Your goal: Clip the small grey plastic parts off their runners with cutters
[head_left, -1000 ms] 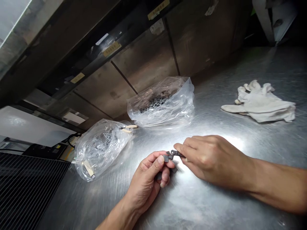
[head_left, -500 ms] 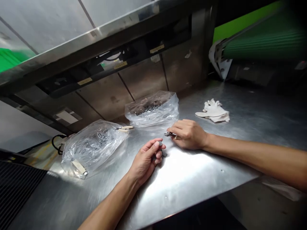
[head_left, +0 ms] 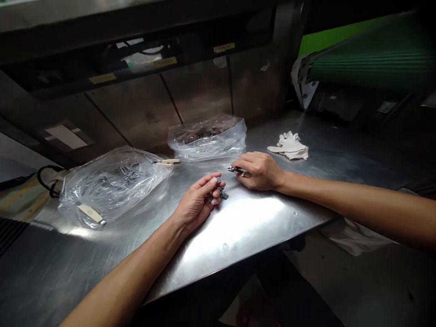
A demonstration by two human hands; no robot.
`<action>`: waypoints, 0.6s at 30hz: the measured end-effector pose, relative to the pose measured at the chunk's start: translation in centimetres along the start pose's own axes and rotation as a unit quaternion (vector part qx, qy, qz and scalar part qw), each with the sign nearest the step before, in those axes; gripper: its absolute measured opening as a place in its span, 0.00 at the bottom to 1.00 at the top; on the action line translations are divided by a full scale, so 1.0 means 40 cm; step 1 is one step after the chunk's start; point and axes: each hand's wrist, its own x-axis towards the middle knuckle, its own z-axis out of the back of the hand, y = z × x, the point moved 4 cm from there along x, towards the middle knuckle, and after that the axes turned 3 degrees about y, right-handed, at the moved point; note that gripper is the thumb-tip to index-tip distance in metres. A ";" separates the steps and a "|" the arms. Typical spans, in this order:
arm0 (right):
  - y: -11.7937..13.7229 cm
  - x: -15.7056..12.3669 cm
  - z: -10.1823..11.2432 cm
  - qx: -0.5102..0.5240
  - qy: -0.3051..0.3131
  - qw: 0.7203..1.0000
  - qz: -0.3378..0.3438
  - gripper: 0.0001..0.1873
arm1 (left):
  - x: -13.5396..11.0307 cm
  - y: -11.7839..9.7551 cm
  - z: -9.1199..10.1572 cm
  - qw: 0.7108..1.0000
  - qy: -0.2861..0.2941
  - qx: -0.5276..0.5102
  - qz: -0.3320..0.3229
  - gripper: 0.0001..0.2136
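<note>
My left hand [head_left: 199, 202] rests on the steel table [head_left: 252, 222], its fingers curled around small dark parts [head_left: 223, 195]. My right hand [head_left: 260, 170] lies a little farther back and to the right, pinching a small dark metal piece [head_left: 234, 170] at its fingertips. The two hands are a short way apart. A clear plastic bag of dark small parts [head_left: 109, 184] lies to the left of my left hand. A second clear bag of dark parts [head_left: 206, 138] stands behind both hands.
White cloth gloves [head_left: 289, 146] lie crumpled at the back right of the table. A green ribbed roller or belt [head_left: 368, 63] is at the upper right. A metal panel wall rises behind the bags. The table's front edge runs diagonally below my arms.
The view has pulled back and up, so hands and bags look smaller. My hands, which met over the dark piece a second ago, have drawn apart, each keeping its part.
</note>
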 end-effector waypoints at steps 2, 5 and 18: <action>0.013 0.000 0.012 0.022 -0.006 1.000 0.009 0.11 | -0.005 0.001 -0.001 1.000 -0.005 -0.006 0.005 0.13; 0.044 0.013 0.029 0.058 0.001 0.998 0.038 0.11 | -0.011 0.003 -0.003 1.000 -0.010 -0.010 0.012 0.12; 0.060 0.028 0.007 0.188 0.021 0.981 0.051 0.09 | -0.025 0.009 -0.006 0.996 -0.080 0.002 0.049 0.10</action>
